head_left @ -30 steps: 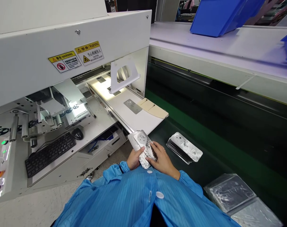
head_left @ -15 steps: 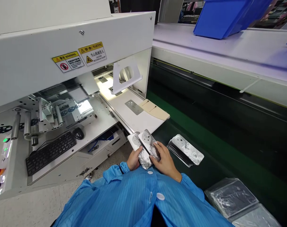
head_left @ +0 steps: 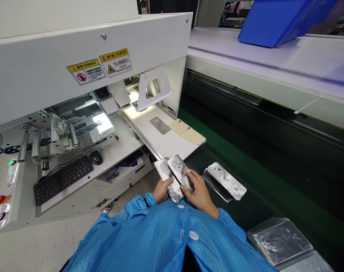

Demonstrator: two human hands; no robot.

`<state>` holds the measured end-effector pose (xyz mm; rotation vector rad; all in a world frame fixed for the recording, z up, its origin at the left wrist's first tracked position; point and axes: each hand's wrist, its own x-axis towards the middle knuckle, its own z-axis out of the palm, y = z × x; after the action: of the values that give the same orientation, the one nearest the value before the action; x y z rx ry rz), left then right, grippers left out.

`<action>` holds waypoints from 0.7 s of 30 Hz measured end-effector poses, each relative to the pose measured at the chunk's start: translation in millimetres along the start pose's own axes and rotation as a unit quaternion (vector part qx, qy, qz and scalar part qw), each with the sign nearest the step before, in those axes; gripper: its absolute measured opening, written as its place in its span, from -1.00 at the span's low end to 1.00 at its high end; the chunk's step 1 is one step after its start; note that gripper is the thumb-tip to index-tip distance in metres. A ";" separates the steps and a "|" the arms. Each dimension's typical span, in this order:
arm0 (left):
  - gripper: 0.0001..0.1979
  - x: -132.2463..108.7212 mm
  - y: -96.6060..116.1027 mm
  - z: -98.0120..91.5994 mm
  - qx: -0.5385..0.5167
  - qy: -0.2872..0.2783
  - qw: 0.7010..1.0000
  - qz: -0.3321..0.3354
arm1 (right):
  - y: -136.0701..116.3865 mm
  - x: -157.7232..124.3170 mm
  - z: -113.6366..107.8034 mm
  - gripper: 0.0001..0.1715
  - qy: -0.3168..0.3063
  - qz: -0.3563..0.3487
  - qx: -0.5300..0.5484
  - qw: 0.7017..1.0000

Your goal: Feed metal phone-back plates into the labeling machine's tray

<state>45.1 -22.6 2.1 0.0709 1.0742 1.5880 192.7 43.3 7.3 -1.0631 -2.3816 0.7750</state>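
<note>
At the front edge of the white machine tray [head_left: 172,145]: two covers held, one in each hand.
Left hand [head_left: 161,190] grips a silver marbled phone back cover [head_left: 162,170] at its lower end, fingers curled closed on its edge. Right hand [head_left: 199,193] pinches a second silver marbled cover [head_left: 179,168], thumb and fingers closed on it; it overlaps the first on the right side. A stack of matching covers [head_left: 225,182] lies just right of the hands on the dark green conveyor belt [head_left: 245,151].

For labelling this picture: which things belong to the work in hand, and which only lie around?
In hand: silvery covers, held by left hand and right hand; stack of covers beside them.
Lying about: keyboard, mouse, blue bin, wrapped packs.
</note>
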 end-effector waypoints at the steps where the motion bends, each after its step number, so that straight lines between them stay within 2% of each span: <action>1: -0.43 -0.1 0.1 -0.2 -0.002 0.001 1.000 -0.001 | 0.3 0.1 0.1 -0.38 0.000 -0.001 -0.001 1.000; 11: -0.47 -2.2 2.6 -2.5 -0.019 0.011 1.000 0.004 | 1.1 2.5 4.6 -0.38 0.006 -0.022 0.000 1.000; 21: -0.36 -2.1 5.2 -8.3 -0.025 0.034 0.999 0.005 | -3.0 7.3 6.9 -0.38 -0.016 -0.006 0.001 1.000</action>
<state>37.2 -28.7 1.8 -0.0104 1.0877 1.6360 182.6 45.1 5.0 -1.0433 -2.4110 0.7947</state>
